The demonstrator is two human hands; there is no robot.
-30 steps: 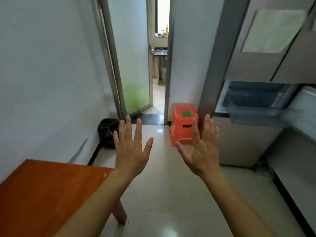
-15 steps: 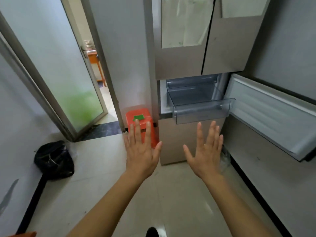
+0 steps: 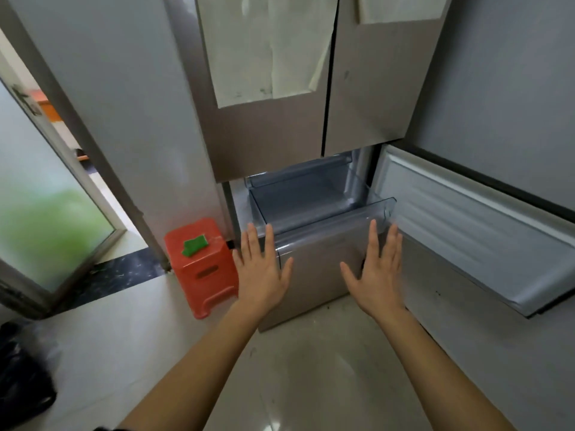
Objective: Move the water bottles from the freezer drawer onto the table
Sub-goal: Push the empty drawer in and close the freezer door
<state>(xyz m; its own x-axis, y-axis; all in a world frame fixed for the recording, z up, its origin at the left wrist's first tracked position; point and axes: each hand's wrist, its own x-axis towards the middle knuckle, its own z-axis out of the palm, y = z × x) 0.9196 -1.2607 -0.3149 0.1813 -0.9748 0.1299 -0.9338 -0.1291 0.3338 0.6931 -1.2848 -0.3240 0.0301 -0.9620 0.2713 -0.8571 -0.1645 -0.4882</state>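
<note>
Head view: left hand (image 3: 261, 270) and right hand (image 3: 378, 276), flat and empty, poised before freezer drawer (image 3: 329, 225) pulled out for access.

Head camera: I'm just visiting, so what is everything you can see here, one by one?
fridge: one, grey-brown, centre back
papers: two, white, on the upper fridge doors
drawer: one, clear, pulled out, no bottles seen inside
freezer door: one, white inside, swung open at right
stool: one, orange-red, left of the fridge
pad: one, green, on the stool
bag: one, black, floor at lower left
glass door: one, frosted, far left
left hand: one, open, by the drawer's left end
right hand: one, open, by its right end
</note>
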